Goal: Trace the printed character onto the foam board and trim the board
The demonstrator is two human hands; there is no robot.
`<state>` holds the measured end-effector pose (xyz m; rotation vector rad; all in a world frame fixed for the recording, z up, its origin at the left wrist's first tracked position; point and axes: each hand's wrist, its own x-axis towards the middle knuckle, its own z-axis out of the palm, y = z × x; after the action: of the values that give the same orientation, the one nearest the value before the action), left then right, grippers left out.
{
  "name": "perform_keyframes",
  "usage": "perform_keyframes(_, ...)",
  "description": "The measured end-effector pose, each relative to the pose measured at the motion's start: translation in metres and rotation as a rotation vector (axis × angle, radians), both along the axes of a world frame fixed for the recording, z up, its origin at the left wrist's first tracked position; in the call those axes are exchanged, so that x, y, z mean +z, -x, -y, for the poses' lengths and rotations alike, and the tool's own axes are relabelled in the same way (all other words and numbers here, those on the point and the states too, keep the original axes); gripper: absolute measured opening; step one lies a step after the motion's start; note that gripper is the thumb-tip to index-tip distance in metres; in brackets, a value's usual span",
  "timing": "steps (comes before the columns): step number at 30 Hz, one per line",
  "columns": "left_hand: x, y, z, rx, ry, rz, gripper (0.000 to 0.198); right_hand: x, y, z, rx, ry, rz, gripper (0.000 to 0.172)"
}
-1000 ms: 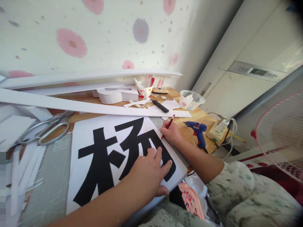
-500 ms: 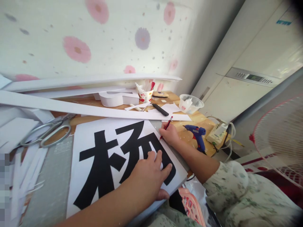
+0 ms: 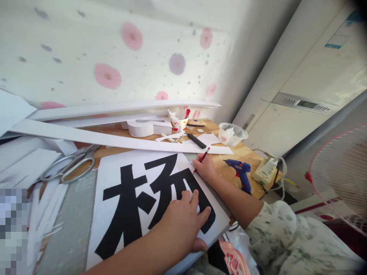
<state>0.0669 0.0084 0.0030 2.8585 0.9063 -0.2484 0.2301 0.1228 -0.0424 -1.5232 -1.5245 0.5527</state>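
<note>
A white sheet [image 3: 111, 170] bears a large black Chinese character [image 3: 129, 191]. My left hand [image 3: 183, 217] rests on the right part of this character, fingers spread and holding nothing. At the sheet's upper right edge, my right hand [image 3: 205, 168] is closed around a red and black pencil [image 3: 204, 154]. The pencil's tip points down at the sheet beside the top right corner of the black shape; whether it touches cannot be made out. Beneath the sheet, a grey mat [image 3: 70, 217] shows along the left.
Large scissors [image 3: 77, 170] and paper strips [image 3: 47, 206] lie at left. Behind the sheet are a long white strip [image 3: 114, 140], a black-handled tool [image 3: 196, 140], a paper cup [image 3: 179, 124] and a plastic bowl [image 3: 237, 133]. A blue glue gun [image 3: 242, 172], power strip [image 3: 265, 170] and fan [image 3: 341, 172] stand right.
The whole view has shifted, so the scene sits slightly lower and further right. Both hands keep nearly the same places on the sheet, and the pencil stays in my right hand.
</note>
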Motion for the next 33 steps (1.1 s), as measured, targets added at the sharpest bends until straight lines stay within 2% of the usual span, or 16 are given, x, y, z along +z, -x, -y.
perform_keyframes(22,0.001,0.0,0.0,-0.001,-0.018,0.025,0.08,0.001,0.006,-0.016,-0.016,0.075,0.12,0.016)
perform_keyframes(29,-0.006,0.002,0.0,-0.01,-0.055,0.07,0.079,0.007,0.01,-0.023,0.018,0.127,0.18,0.018)
perform_keyframes(33,-0.004,0.002,0.0,-0.007,-0.033,0.053,0.08,0.01,0.012,-0.026,0.02,0.139,0.194,0.018)
